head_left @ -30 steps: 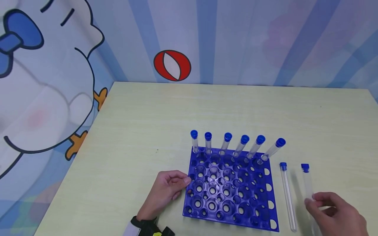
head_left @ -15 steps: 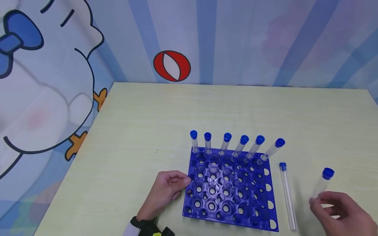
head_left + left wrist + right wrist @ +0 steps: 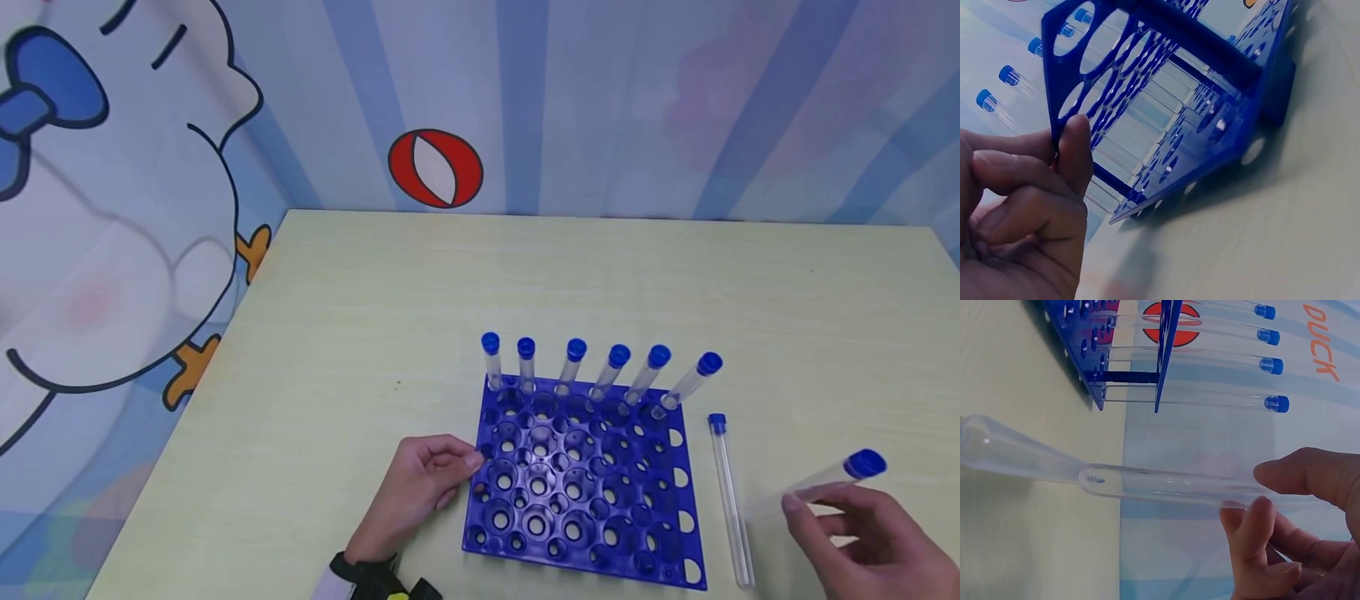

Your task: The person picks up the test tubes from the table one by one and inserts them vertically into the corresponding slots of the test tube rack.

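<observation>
A blue test tube rack [image 3: 540, 506] stands on the table, with a row of blue-capped test tubes [image 3: 527, 364] upright along its far edge. My left hand [image 3: 435, 487] pinches the rack's left edge between thumb and forefinger; the left wrist view shows the thumb [image 3: 1075, 147] against the top plate. To the right, my right hand [image 3: 873, 542] pinches another capped test tube [image 3: 821, 481] near its upper part. It is tilted, with its blue cap [image 3: 866, 463] toward the upper right. In the right wrist view its rounded clear end [image 3: 1094, 480] points away from the fingers.
One more blue-capped test tube [image 3: 729, 508] lies on the pale table [image 3: 375, 317] between the rack and my right hand. A printed backdrop [image 3: 585, 108] with a red ball rises behind the table's far edge. A black wrist strap [image 3: 367, 575] is on my left wrist.
My right hand has picked its test tube up off the table and moved slightly right, tipping the capped end over to the right. The left hand stays on the rack.
</observation>
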The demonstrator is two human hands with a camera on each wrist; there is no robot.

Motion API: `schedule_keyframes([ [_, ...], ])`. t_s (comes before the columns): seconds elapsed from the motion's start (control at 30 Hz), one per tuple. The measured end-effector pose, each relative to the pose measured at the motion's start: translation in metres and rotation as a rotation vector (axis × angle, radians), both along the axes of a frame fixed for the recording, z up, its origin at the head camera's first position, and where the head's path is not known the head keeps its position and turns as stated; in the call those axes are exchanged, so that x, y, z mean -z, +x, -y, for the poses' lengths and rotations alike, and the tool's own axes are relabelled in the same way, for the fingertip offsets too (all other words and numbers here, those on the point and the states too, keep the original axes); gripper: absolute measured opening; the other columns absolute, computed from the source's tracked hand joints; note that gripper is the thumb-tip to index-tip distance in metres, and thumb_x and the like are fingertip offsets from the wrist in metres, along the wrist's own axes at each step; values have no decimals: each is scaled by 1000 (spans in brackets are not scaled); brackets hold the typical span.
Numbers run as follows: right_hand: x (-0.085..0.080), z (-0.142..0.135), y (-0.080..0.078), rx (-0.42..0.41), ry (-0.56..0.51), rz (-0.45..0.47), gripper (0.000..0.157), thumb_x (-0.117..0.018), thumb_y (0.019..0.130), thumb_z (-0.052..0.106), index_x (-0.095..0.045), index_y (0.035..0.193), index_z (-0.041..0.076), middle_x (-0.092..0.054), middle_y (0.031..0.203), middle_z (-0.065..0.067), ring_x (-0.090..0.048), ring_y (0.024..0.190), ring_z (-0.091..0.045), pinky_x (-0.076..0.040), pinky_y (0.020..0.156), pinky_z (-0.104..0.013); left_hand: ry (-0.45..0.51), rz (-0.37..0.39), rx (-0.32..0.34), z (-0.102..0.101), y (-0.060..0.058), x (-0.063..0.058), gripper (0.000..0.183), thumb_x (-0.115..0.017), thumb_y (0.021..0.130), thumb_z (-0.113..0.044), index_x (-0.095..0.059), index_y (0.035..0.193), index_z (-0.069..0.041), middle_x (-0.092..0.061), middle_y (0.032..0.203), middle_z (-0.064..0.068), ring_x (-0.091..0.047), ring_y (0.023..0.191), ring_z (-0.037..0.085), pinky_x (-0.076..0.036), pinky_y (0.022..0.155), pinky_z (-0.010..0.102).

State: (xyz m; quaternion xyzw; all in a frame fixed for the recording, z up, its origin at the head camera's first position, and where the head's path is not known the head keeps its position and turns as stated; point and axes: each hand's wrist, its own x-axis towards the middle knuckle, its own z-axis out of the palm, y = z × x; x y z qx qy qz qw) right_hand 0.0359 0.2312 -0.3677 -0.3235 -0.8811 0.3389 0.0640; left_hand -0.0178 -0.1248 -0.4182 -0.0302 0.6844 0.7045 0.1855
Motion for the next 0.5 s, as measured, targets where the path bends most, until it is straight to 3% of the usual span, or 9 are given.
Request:
schedule_keyframes([
  [0.23,-6,5,-2,-45,41,21,36,-60,88,33,-56,114,9,-59,104,-8,-44,64,-1,-35,52,-10,0,6,1,0,0,-1,28,-67,84,-21,-64,96,4,-57,68,8,-38,45,9,-29,43,18],
  [0.5,-18,23,-7,-90,28,-64,30,-65,85,32,-60,108,13,-57,88,-1,-47,67,-8,-36,53,-13,-4,11,-1,0,0,0,28,-67,84,-21,-64,96,5,-58,68,7,-39,46,8,-30,43,18],
])
